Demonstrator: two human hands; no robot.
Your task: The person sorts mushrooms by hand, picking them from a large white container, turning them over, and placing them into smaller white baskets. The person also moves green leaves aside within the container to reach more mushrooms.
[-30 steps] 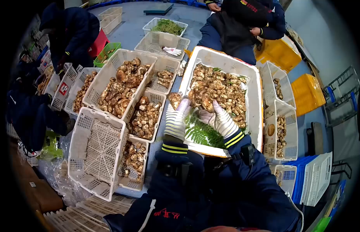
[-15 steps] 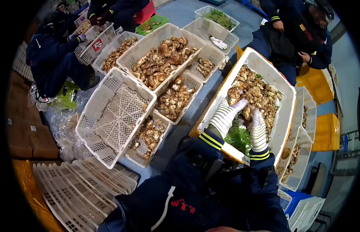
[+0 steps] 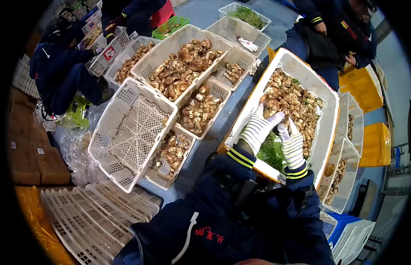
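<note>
A white foam box (image 3: 325, 115) lined with white sheeting holds many brown-and-white mushrooms (image 3: 295, 102) and green fern leaves (image 3: 271, 152). Both my hands wear white gloves with dark stripes. My left hand (image 3: 258, 129) lies over the near-left part of the pile, thumb apart from the fingers, beside a larger mushroom (image 3: 271, 106). Close by on the right is my right hand (image 3: 292, 145), its fingers apart and their tips at the mushrooms, just above the ferns. I see no mushroom lifted in either hand; the undersides of the fingers are hidden.
Left of the box stand white crates of mushrooms (image 3: 143, 73) and a white crate (image 3: 96, 140) showing its bare bottom. Stacked crates (image 3: 95, 216) fill the lower left. Co-workers sit at the upper left and upper right (image 3: 342, 39). Yellow-wrapped boxes (image 3: 374, 143) stand at right.
My hands were together around a mushroom between the fingers. Now they have spread open, the left fingers reaching farther up the pile. The view has shifted slightly.
</note>
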